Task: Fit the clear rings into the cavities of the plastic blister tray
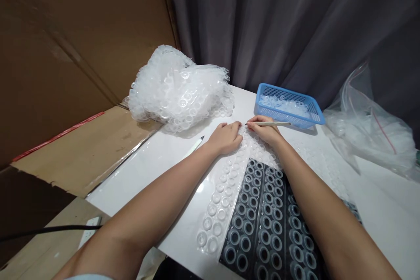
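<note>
My left hand (pixel 226 137) rests at the far end of a clear plastic strip of round cups (pixel 226 183), its bent fingers holding the strip against the table. In my right hand (pixel 266 131) is a slim, pale, pen-like tool (pixel 277 123), gripped like a pencil. Its dark point meets the strip close to my left fingertips. Exactly what the point touches is too small to tell. Under my right forearm lies a black sheet with rows of translucent rings (pixel 259 218). A second pale tool with a dark pointed tip (pixel 197 145) lies left of my left hand.
A heap of clear cup sheets (pixel 183 92) stands at the back left. Behind my right hand sits a blue basket (pixel 290 92) holding small clear pieces. A zip bag (pixel 370 118) lies at right. Cardboard (pixel 82 153) and a grey curtain (pixel 262 22) border the white table (pixel 131 188).
</note>
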`<state>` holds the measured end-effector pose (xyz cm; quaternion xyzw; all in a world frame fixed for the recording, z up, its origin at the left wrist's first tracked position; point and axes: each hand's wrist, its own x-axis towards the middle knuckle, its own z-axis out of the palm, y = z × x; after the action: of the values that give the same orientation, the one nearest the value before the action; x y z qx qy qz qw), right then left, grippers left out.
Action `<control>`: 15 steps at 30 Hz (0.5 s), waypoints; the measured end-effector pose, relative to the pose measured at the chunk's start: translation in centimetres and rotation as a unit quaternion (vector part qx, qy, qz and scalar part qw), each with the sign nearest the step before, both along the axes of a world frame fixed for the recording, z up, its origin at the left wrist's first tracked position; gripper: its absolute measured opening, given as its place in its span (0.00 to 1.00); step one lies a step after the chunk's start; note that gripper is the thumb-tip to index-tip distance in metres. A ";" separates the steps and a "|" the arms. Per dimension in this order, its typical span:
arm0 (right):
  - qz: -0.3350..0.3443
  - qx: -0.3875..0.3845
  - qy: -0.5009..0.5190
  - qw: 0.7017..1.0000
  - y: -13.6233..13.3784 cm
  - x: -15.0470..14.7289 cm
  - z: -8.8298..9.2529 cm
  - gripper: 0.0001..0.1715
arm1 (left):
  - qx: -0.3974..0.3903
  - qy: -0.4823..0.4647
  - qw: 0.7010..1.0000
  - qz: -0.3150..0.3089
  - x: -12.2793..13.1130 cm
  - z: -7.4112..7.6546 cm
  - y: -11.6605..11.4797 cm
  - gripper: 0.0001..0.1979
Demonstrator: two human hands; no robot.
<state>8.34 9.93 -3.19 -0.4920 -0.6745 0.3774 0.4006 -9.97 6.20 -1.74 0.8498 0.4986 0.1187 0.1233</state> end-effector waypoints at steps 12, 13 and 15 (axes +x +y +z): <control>0.004 -0.001 -0.023 1.000 -0.3 -0.1 0.6 0.12 | 0.009 0.013 1.000 -0.008 0.0 0.1 -0.1 0.22; 0.004 -0.004 -0.017 1.000 -0.3 -0.1 0.6 0.11 | 0.010 0.013 1.000 -0.009 0.0 0.1 -0.1 0.22; 0.002 -0.008 -0.007 1.000 -0.3 -0.1 0.5 0.11 | 0.011 0.014 1.000 -0.009 0.0 0.1 -0.1 0.22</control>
<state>8.29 9.65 -2.64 -0.4963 -0.6753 0.3806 0.3909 -9.96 6.10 -1.68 0.8569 0.4914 0.1112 0.1085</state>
